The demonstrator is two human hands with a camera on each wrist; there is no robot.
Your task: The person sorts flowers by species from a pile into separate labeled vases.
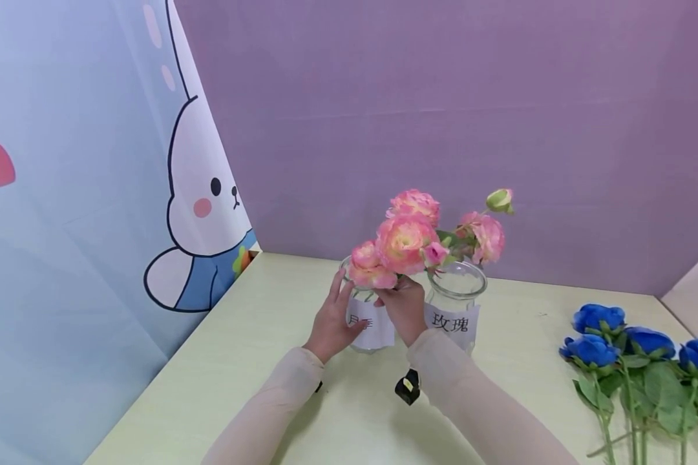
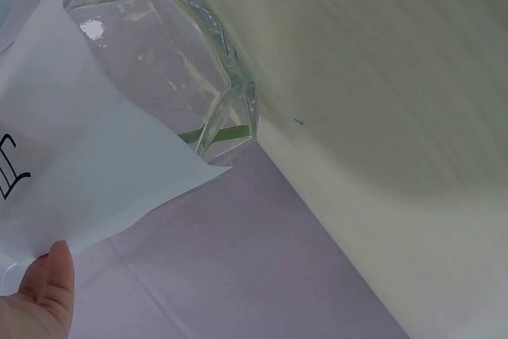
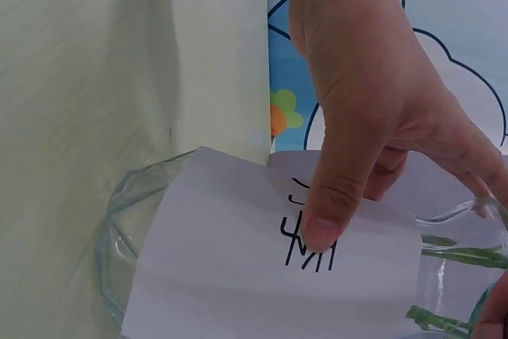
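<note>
Two clear glass jars with handwritten paper labels stand side by side. My left hand (image 1: 331, 323) holds the left jar (image 3: 119, 232), its thumb across the label (image 3: 238, 267) and its fingers along the jar's side. My right hand (image 1: 404, 309) pinches the stems of a bunch of pink flowers (image 1: 406, 244) just beside that jar's mouth. Green stems (image 3: 468, 256) show through the glass, and one stem end (image 2: 230, 133) lies near the jar's base. The blooms spread above both jars and hide part of the left rim.
Close to my right hand is the right jar (image 1: 462, 294). Several blue roses (image 1: 596, 349) with green stems lie at the table's right. A small black object (image 1: 408, 387) shows by my right wrist. A purple wall (image 1: 442, 97) and a cartoon curtain (image 1: 81, 226) bound the table (image 1: 256, 310).
</note>
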